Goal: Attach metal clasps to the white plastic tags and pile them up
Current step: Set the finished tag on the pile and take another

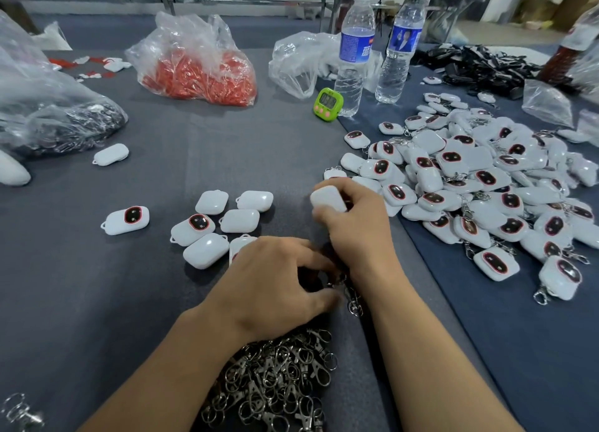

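"Tag point(328, 199), white, plain side up: where is it?"

"At the fingertips of the right hand point(351, 227). Its fingers and thumb are curled round the tag, over the grey cloth point(97, 302)."

"And the left hand point(275, 285)?"

"Fingers bent. Thumb and forefinger pinch the upper end of a metal clasp point(352, 298), which hangs just past the thumb tip, below the right palm. Motion blur softens the grip."

"What lies about the fingers?"

"Behind the left fingers, under the wrist, is a heap of clasps point(275, 376). Just beyond the left knuckles are loose tags point(240, 221), some plain side up, some showing a dark, red-rimmed oval. To the right of the right fingers, close beside them, is a pile of tags point(486, 185), many with clasps fitted. Well beyond the right fingertips a green timer point(328, 104) stands just beside two water bottles point(353, 52). Far beyond the left fingertips lies a clear bag point(197, 65) of red pieces."
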`<state>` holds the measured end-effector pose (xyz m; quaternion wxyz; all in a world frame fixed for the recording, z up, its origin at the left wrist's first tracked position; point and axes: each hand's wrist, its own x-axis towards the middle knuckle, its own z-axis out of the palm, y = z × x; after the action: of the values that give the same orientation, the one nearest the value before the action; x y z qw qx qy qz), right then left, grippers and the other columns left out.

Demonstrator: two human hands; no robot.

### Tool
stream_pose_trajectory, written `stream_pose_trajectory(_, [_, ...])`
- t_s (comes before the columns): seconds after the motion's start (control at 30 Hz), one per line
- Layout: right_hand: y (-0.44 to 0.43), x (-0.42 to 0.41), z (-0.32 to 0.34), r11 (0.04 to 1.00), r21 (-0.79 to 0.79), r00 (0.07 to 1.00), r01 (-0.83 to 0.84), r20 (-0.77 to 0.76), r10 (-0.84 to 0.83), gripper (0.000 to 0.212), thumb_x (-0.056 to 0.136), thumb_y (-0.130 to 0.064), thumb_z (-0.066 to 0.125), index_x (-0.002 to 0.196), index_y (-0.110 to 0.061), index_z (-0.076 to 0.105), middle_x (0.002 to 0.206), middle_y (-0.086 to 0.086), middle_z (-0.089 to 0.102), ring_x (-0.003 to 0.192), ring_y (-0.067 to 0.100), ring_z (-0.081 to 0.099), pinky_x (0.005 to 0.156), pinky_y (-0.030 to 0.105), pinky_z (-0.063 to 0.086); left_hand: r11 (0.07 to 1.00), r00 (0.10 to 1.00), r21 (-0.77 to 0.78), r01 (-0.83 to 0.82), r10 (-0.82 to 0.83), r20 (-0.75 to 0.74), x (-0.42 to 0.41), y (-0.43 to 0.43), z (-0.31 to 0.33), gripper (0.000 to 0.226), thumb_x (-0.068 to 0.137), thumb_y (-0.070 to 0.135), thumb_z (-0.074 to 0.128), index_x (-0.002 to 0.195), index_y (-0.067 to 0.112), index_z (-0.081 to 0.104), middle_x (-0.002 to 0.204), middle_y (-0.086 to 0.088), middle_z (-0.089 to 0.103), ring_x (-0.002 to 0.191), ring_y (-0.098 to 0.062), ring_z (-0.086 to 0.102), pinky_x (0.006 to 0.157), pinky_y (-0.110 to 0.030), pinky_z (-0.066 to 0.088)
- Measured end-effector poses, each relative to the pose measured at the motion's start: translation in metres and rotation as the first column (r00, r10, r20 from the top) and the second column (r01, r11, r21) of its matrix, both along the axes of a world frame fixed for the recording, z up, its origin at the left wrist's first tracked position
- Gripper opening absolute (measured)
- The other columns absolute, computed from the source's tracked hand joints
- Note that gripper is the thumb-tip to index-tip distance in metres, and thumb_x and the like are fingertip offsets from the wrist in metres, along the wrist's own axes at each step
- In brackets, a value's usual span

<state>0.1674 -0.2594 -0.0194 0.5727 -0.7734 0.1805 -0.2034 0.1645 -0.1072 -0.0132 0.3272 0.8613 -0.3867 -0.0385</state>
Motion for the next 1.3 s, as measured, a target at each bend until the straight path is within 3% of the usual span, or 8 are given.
stream_pose_trajectory(0.1, [-0.001, 0.001, 0.002, 0.962, 0.263, 0.994, 0.069, 0.061, -0.088, 0.026, 0.078, 0.004, 0.064, 0.093, -0.017, 0.066, 0.079, 0.002, 0.068, 0.067, 0.016, 0.063, 0.059, 0.029, 0.05, 1.0, 0.999, 0.013, 0.02, -0.019, -0.032, 0.002, -0.001, -0.002, 0.024, 0.076, 0.043, 0.079, 0.097, 0.052, 0.075, 0.088, 0.041, 0.06, 0.081, 0.013, 0.057, 0.073, -0.017, 0.043])
stream_pose_trajectory(0.23, [0.002, -0.001, 0.006, 0.841, 0.541, 0.992, -0.005, 0.11, -0.064, 0.028, 0.083, 0.013, 0.059, 0.095, -0.011, 0.05, 0.08, 0.018, 0.063, 0.06, 0.024, 0.066, 0.049, 0.029, 0.051, 0.999, 0.998, -0.047, -0.015, 0.012, -0.064, 0.007, -0.002, -0.008, 0.014, 0.084, 0.038, 0.079, 0.095, 0.045, 0.078, 0.084, 0.034, 0.064, 0.077, 0.009, 0.059, 0.069, -0.015, 0.041])
stream_pose_trajectory(0.37, [0.002, -0.003, 0.007, 0.867, 0.498, 0.998, -0.034, 0.066, 0.002, 0.029, 0.076, 0.012, 0.059, 0.083, -0.015, 0.048, 0.07, 0.014, 0.057, 0.056, 0.024, 0.055, 0.05, 0.028, 0.042, 0.956, 0.979, -0.212, -0.203, 0.199, -0.042, 0.008, -0.001, -0.011, 0.016, 0.084, 0.044, 0.073, 0.099, 0.05, 0.072, 0.075, 0.023, 0.072, 0.07, -0.001, 0.065, 0.064, -0.019, 0.047])
stream_pose_trajectory(0.47, [0.005, -0.006, 0.009, 0.919, 0.361, 0.987, -0.157, 0.027, 0.158, 0.014, 0.064, 0.0, 0.057, 0.07, -0.009, 0.066, 0.063, 0.013, 0.058, 0.055, 0.02, 0.053, 0.053, 0.027, 0.042, 0.879, 0.944, -0.343, -0.331, 0.313, -0.109, 0.012, 0.0, -0.01, 0.012, 0.085, 0.034, 0.076, 0.088, 0.045, 0.077, 0.072, 0.028, 0.071, 0.068, 0.004, 0.067, 0.06, -0.011, 0.046])
stream_pose_trajectory(0.63, [0.006, -0.007, 0.01, 0.919, 0.254, 0.951, -0.301, 0.002, 0.311, 0.018, 0.088, -0.003, 0.064, 0.077, -0.007, 0.077, 0.064, 0.008, 0.066, 0.056, 0.017, 0.057, 0.053, 0.028, 0.045, 0.76, 0.895, -0.472, -0.447, 0.374, -0.244, 0.018, 0.0, -0.01, 0.019, 0.083, 0.018, 0.081, 0.087, 0.037, 0.079, 0.08, 0.025, 0.075, 0.077, 0.005, 0.071, 0.072, -0.011, 0.053])
stream_pose_trajectory(0.8, [0.008, -0.008, 0.01, 0.917, 0.259, 0.948, -0.303, -0.011, 0.317, 0.018, 0.081, 0.006, 0.069, 0.077, -0.009, 0.078, 0.063, 0.011, 0.065, 0.051, 0.019, 0.056, 0.048, 0.027, 0.043, 0.723, 0.871, -0.487, -0.489, 0.431, -0.235, 0.021, 0.002, -0.01, 0.031, 0.081, 0.008, 0.081, 0.087, 0.038, 0.078, 0.08, 0.026, 0.074, 0.077, 0.006, 0.071, 0.072, -0.008, 0.052])
stream_pose_trajectory(1.1, [0.005, -0.008, 0.013, 0.876, 0.422, 0.968, -0.235, 0.024, 0.248, 0.022, 0.079, 0.007, 0.064, 0.07, -0.007, 0.077, 0.061, 0.013, 0.062, 0.049, 0.021, 0.054, 0.045, 0.023, 0.04, 0.68, 0.834, -0.497, -0.54, 0.51, -0.209, 0.017, 0.002, -0.003, 0.024, 0.079, 0.02, 0.086, 0.077, 0.041, 0.076, 0.071, 0.03, 0.07, 0.06, 0.009, 0.065, 0.06, -0.003, 0.044])
stream_pose_trajectory(1.3, [0.006, -0.007, 0.011, 0.881, 0.419, 0.972, -0.221, 0.023, 0.233, 0.01, 0.065, -0.009, 0.068, 0.064, -0.012, 0.077, 0.059, 0.012, 0.063, 0.047, 0.021, 0.054, 0.045, 0.024, 0.041, 0.683, 0.827, -0.499, -0.534, 0.546, -0.137, 0.014, 0.002, 0.001, 0.029, 0.081, 0.022, 0.083, 0.073, 0.046, 0.07, 0.069, 0.031, 0.067, 0.058, 0.002, 0.063, 0.058, -0.004, 0.041])
